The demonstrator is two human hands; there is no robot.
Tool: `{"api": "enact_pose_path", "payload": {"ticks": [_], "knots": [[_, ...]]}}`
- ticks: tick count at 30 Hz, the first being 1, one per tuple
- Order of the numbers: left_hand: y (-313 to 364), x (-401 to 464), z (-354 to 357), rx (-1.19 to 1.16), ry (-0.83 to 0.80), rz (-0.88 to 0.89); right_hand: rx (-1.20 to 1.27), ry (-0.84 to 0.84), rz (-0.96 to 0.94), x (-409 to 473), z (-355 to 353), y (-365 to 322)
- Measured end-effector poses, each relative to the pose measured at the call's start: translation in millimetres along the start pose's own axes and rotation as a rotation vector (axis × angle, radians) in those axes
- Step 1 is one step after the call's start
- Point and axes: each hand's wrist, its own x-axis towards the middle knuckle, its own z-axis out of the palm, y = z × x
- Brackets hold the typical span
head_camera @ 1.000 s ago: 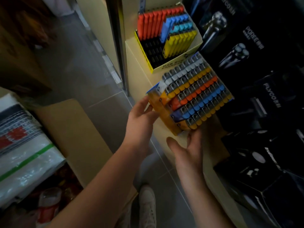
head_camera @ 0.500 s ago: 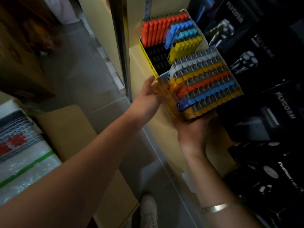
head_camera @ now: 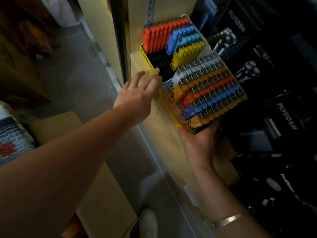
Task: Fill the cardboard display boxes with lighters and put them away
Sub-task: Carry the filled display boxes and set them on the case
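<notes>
Head view: our right hand (head_camera: pixel 201 143) cups the near bottom corner of the full display box (head_camera: pixel 208 93), fingers curled under its base, holding it tilted at the edge of the pale shelf (head_camera: pixel 164 134). Our left hand (head_camera: pixel 137 97) reaches forward with fingers spread and relaxed, the fingertips at the yellow front rim of the second display box (head_camera: pixel 173 47), which sits on the shelf just behind the full one, part filled with red, blue and yellow lighters (head_camera: pixel 156 37). Dark shaver cartons (head_camera: pixel 274 83) stand to the right.

Left hand (head_camera: pixel 137 97) released full display box (head_camera: pixel 205 93) — fingers spread.
</notes>
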Motion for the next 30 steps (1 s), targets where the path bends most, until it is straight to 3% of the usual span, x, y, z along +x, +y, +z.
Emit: {"api": "enact_pose_path", "payload": {"ticks": [5,20,30], "knots": [[3.9,27.4,-10.5,0.028,0.054,0.105,-0.011,0.027,-0.025,-2.8,1.2,0.4],[5.2,18.4,4.3,-0.068,0.134,0.059,-0.136,0.095,0.084,2.1,16.9,-4.8],[-18.4,-42.8,-13.8,-0.143,-0.196,-0.082,0.004,-0.007,0.342,-29.2,-3.6,-35.7]]}}
